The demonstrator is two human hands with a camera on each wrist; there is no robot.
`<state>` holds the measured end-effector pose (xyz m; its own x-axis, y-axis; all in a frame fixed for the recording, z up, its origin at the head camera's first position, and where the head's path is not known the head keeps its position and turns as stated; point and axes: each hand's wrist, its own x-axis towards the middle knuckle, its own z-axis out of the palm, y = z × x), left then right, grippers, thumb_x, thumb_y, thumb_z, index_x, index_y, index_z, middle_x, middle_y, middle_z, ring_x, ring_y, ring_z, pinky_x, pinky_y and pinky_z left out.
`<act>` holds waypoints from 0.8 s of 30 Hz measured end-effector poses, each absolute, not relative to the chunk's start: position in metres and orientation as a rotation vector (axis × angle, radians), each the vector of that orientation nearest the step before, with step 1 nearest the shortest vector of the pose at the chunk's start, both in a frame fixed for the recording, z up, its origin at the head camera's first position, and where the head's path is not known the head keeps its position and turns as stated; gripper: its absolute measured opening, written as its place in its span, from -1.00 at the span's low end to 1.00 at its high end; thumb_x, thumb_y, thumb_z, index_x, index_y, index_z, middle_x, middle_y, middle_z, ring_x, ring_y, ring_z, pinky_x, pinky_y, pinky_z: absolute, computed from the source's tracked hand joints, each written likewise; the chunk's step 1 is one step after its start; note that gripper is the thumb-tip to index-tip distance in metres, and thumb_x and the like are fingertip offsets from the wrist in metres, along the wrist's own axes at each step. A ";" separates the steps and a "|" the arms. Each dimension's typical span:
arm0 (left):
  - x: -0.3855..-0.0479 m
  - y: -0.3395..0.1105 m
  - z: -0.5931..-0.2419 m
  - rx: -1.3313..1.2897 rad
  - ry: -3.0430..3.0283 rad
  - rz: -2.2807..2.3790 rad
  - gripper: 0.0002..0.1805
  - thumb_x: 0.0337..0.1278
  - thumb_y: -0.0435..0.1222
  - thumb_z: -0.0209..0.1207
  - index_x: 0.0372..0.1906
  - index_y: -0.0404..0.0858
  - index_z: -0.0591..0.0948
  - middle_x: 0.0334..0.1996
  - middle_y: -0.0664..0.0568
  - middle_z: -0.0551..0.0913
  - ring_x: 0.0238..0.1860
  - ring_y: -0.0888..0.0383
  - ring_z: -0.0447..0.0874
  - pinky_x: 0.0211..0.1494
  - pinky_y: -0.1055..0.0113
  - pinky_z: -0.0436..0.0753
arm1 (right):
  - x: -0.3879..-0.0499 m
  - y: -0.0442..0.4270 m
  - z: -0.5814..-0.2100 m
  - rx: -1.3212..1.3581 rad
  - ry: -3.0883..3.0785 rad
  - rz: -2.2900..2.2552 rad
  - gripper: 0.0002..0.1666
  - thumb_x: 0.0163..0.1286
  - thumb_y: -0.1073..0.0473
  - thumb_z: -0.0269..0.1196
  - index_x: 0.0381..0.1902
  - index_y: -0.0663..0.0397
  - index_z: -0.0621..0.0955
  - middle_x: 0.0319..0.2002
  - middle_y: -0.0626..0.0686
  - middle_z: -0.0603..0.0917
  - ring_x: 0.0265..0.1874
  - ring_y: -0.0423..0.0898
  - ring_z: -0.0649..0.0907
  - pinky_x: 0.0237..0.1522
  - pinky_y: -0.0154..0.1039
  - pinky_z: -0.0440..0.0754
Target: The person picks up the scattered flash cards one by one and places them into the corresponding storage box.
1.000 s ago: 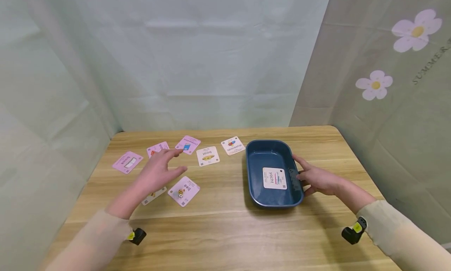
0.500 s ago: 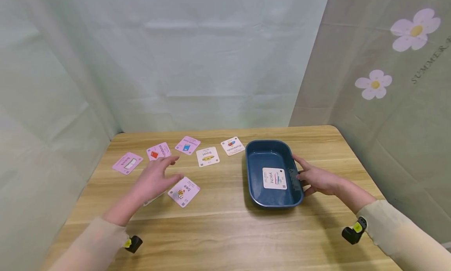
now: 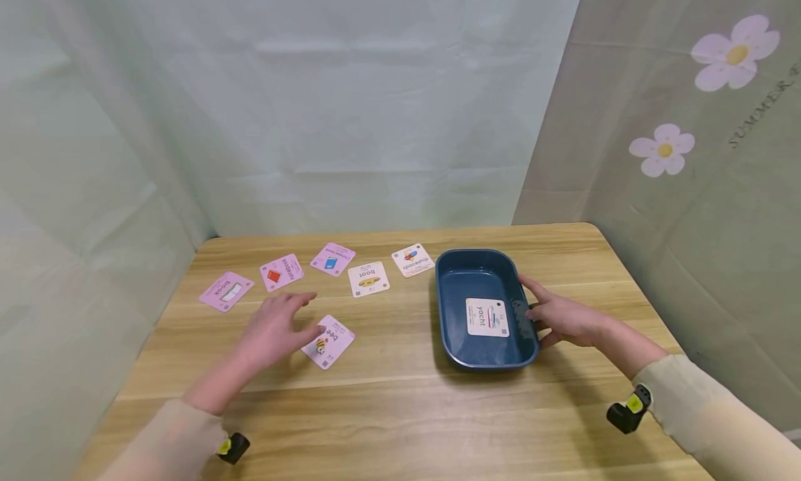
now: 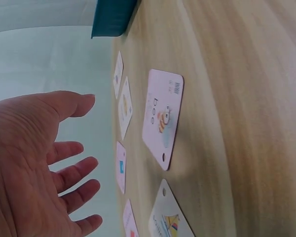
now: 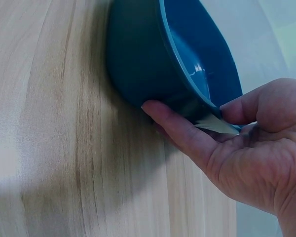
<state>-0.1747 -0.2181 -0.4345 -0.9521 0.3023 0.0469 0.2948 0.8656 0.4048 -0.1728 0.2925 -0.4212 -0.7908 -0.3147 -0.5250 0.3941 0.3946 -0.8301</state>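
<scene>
Head view: gripping tray with right hand; hovering empty, spread left hand by bee card; probably selecting; next, lower and pinch.

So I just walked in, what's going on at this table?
A person has picture cards and a blue tray on a wooden table. Their right hand grips the right side of the blue tray, where the yacht card lies. Their left hand holds nothing and hovers near the bee card. Farther back lie the book card, notebook card, Chinese book card, boat card and spaceship card. The left wrist view shows part of another card.
</scene>
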 end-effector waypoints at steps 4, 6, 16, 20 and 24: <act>-0.171 -0.219 -0.439 0.455 3.022 0.618 -0.25 0.20 0.00 0.38 0.38 -0.32 0.49 0.24 -0.32 0.53 0.19 -0.34 0.44 0.21 -0.31 0.39 | -0.173 0.292 -0.421 0.070 2.021 -1.442 -0.04 0.58 0.37 -0.13 0.65 -0.30 -0.34 0.50 0.59 -0.05 0.24 0.41 0.49 -0.05 0.24 0.67; -0.169 -0.220 -0.441 0.444 3.028 0.597 -0.25 0.18 0.01 0.39 0.37 -0.32 0.51 0.23 -0.32 0.53 0.18 -0.35 0.45 0.20 -0.32 0.38 | -0.173 0.292 -0.421 0.072 2.020 -1.442 -0.04 0.58 0.37 -0.13 0.65 -0.30 -0.34 0.50 0.59 -0.05 0.24 0.41 0.49 -0.05 0.24 0.67; -0.156 -0.222 -0.451 0.376 3.039 0.511 -0.25 0.11 0.08 0.42 0.28 -0.32 0.59 0.18 -0.30 0.57 0.16 -0.33 0.46 0.21 -0.34 0.37 | -0.172 0.291 -0.420 0.071 2.020 -1.445 -0.04 0.57 0.38 -0.14 0.65 -0.29 -0.34 0.50 0.59 -0.06 0.22 0.41 0.50 -0.05 0.24 0.67; -0.152 -0.224 -0.454 0.349 3.035 0.485 -0.24 0.08 0.09 0.43 0.26 -0.33 0.59 0.19 -0.34 0.55 0.21 -0.38 0.42 0.24 -0.40 0.32 | -0.172 0.291 -0.420 0.070 2.022 -1.445 -0.04 0.57 0.37 -0.14 0.65 -0.29 -0.34 0.50 0.59 -0.05 0.20 0.40 0.51 -0.05 0.24 0.68; -0.148 -0.225 -0.457 0.333 3.053 0.459 -0.26 0.05 0.11 0.44 0.19 -0.33 0.62 0.13 -0.32 0.57 0.17 -0.40 0.44 0.22 -0.42 0.32 | -0.172 0.291 -0.420 0.070 2.023 -1.446 -0.04 0.57 0.37 -0.14 0.65 -0.28 -0.35 0.50 0.59 -0.03 0.20 0.39 0.52 -0.06 0.23 0.68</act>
